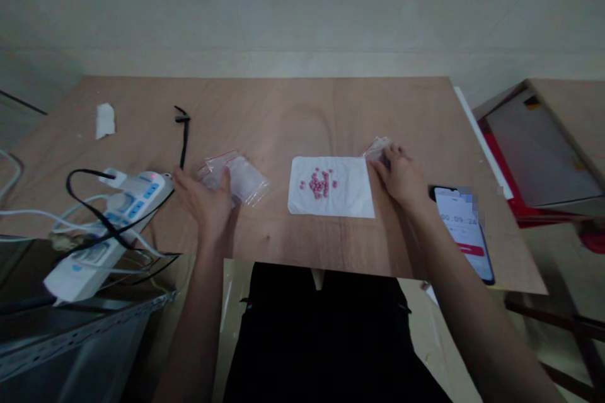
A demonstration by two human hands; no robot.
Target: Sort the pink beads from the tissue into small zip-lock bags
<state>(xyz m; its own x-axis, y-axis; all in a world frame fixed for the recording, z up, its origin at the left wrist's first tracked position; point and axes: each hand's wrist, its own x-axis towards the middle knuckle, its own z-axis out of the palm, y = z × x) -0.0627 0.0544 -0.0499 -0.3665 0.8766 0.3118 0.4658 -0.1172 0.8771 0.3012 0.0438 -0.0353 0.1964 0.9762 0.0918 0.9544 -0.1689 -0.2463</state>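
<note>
Several small pink beads (319, 184) lie in a loose cluster on a white sheet (350, 192) in the middle of the table. To the left, my left hand (205, 198) is open, thumb apart from the fingers, beside some clear zip bags (243, 179) with red seal lines. The thumb overlaps the edge of these bags. At the sheet's upper right corner, my right hand (401, 179) has its fingers bent and closed on a small clear zip bag (377, 148). Part of that bag is hidden by the fingers, and I cannot make out its contents.
A white power strip (137, 198) with plugs and tangled cables sits at the table's left edge. Behind it are a black strap (184, 138) and a torn white paper scrap (104, 120). A phone (460, 227) showing a timer lies by my right forearm. The wooden table (283, 107) meets a wall.
</note>
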